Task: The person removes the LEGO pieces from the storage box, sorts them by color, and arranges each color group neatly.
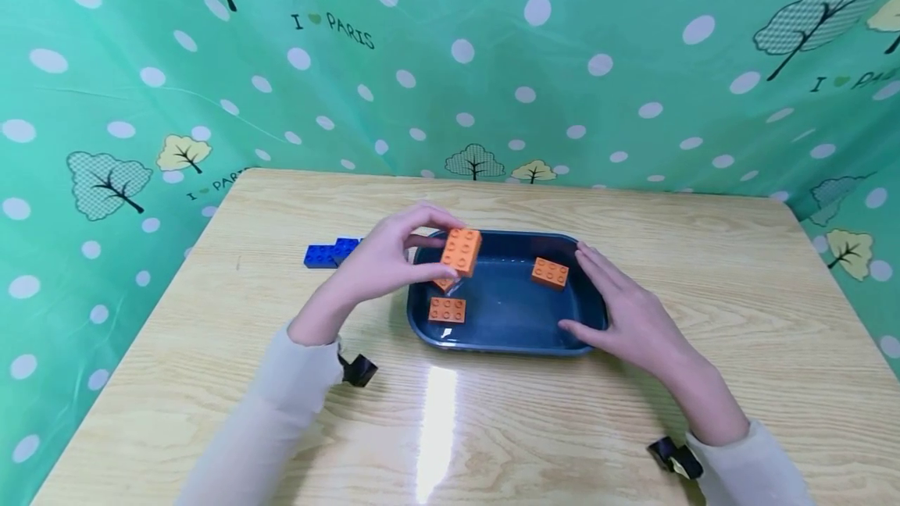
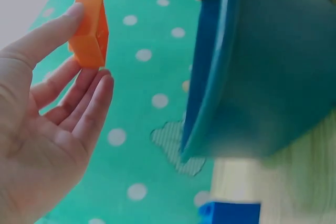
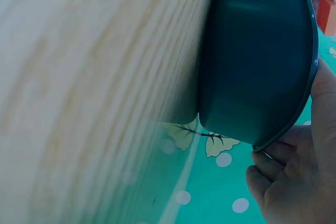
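Observation:
My left hand (image 1: 383,252) pinches an orange toy building brick (image 1: 461,251) between thumb and fingers, above the left end of a dark blue plastic bin (image 1: 506,348). In the left wrist view the held brick (image 2: 90,32) stands out beyond the fingertips. Inside the bin lie an orange brick (image 1: 447,310) at the near left and another orange brick (image 1: 550,272) toward the right. A third orange brick (image 1: 444,284) is partly hidden under the held one. My right hand (image 1: 633,318) holds the bin's right end, thumb over the inside and fingers at the rim.
Blue bricks (image 1: 322,256) lie on the wooden table (image 1: 534,428) left of the bin, partly hidden behind my left hand. A green dotted cloth (image 1: 492,61) hangs behind the table. Black straps (image 1: 360,371) show at both wrists.

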`<control>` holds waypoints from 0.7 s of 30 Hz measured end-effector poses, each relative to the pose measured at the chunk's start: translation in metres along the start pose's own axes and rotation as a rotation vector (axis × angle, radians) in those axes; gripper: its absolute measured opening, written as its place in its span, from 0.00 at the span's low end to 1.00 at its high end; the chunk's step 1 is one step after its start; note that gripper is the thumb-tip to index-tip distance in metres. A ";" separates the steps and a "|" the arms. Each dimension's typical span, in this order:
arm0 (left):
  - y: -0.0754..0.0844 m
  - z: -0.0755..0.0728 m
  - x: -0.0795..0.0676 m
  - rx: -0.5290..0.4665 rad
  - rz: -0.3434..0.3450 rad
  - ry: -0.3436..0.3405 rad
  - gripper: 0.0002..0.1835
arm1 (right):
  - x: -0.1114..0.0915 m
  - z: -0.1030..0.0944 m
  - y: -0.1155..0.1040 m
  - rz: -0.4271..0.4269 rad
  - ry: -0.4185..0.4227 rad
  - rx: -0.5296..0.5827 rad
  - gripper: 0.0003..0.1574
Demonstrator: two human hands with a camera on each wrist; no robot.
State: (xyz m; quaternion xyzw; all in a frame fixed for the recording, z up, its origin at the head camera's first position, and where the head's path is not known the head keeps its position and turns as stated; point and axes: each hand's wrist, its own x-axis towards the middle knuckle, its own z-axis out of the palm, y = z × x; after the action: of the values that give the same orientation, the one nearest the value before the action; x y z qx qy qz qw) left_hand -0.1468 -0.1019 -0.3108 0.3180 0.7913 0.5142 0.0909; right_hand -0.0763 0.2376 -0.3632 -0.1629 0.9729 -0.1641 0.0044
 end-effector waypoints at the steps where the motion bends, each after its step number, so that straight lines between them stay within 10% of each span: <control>1: 0.001 -0.004 -0.003 0.001 -0.006 0.032 0.28 | 0.000 0.000 0.000 -0.001 0.001 0.000 0.63; 21: -0.014 -0.051 -0.071 0.161 -0.224 0.631 0.31 | 0.000 0.000 -0.001 -0.009 0.004 -0.006 0.63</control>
State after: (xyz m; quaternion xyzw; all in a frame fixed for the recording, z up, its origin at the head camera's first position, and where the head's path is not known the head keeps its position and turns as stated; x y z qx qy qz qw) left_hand -0.1215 -0.1864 -0.3130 0.0607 0.8485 0.5100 -0.1276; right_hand -0.0763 0.2366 -0.3633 -0.1672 0.9726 -0.1616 0.0013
